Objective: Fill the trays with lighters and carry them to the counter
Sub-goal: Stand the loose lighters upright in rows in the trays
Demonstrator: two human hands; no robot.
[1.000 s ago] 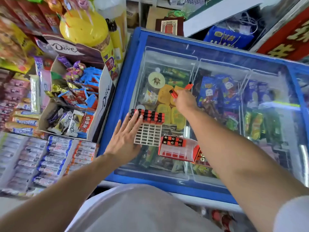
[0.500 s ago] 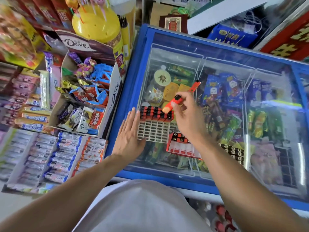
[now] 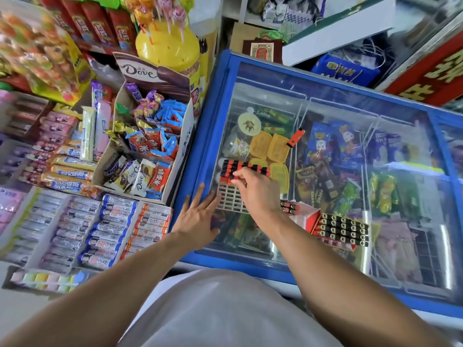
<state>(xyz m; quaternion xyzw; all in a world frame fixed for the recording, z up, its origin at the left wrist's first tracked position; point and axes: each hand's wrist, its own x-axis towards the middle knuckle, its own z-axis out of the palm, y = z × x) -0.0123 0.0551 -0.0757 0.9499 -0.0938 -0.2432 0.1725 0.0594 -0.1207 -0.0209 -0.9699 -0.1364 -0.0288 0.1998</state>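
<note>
I see the white grid tray (image 3: 231, 200) lying flat on the glass lid of the blue chest freezer (image 3: 213, 116), its far rows filled with red lighters (image 3: 240, 169) that stand upright, black caps up. The filled rows run roughly from nine o'clock to three o'clock; the near cells are bare. My right hand (image 3: 253, 190) sits over the tray's right side, fingers curled at the near row of lighters; whether they pinch one I cannot tell. My left hand (image 3: 198, 216) lies flat on the glass, fingers spread and straight, fingertips touching the tray's near left corner. At four o'clock from the tray a red box (image 3: 338, 230) lies on its side, packed with lighters whose black caps face me. One loose red lighter (image 3: 295, 138) lies on the glass at one o'clock, its long axis running toward one o'clock. Under the glass, baskets hold wrapped ice creams. At nine o'clock an open Dove carton (image 3: 180, 151) holds chocolates.
</note>
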